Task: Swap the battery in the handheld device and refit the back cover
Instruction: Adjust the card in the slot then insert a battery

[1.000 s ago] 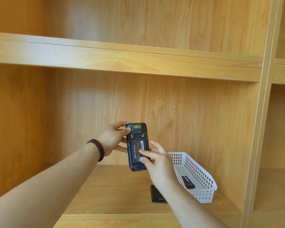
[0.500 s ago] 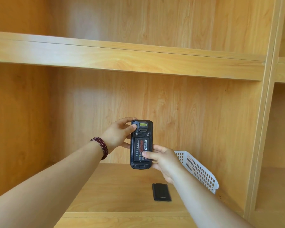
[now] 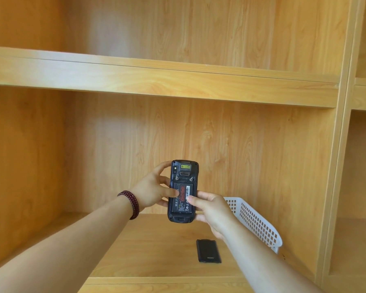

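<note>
A black handheld device is held upright in front of the shelf, back side toward me, its cover off. A battery with a red label sits in its open bay. My left hand grips the device's left edge, thumb lying on the battery. My right hand grips the lower right edge, thumb pressing on the battery. The black back cover lies flat on the wooden shelf board below my right wrist.
A white perforated plastic basket stands on the shelf to the right, partly hidden by my right arm. A shelf board runs overhead, and a vertical divider closes the bay on the right.
Both hands and the device have risen slightly. My left thumb has slid from the device's top corner down onto the battery. My right thumb stays on the battery.
</note>
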Demonstrator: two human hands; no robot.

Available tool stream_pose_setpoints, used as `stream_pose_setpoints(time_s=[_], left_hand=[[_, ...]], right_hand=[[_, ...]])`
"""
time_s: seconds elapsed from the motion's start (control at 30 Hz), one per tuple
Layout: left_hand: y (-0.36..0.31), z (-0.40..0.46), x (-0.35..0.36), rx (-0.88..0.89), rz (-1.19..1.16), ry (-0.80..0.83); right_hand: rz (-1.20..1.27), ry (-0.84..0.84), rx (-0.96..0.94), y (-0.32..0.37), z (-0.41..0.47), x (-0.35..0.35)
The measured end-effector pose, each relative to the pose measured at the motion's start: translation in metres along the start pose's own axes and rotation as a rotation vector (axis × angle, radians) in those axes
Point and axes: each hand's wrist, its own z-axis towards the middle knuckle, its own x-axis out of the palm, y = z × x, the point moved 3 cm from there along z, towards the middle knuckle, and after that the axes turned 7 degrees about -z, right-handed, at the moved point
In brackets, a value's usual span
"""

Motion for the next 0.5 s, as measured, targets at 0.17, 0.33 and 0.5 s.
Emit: stream_pose_setpoints(time_s=[0.17, 0.33, 0.5], left_hand=[[-0.003, 0.001, -0.005, -0.029, 0.001, 0.026], [-0.01, 0.006, -0.005, 0.001, 0.114, 0.016], [-0.013, 0.006, -0.009, 0.01, -0.008, 0.055]], right_hand=[[0.006, 0.023, -0.001, -0.001, 0.001, 0.0], [0.047, 0.051, 0.018, -0.002, 0.003, -0.001], [0.041, 0.081, 0.015, -0.005, 0.0, -0.003]])
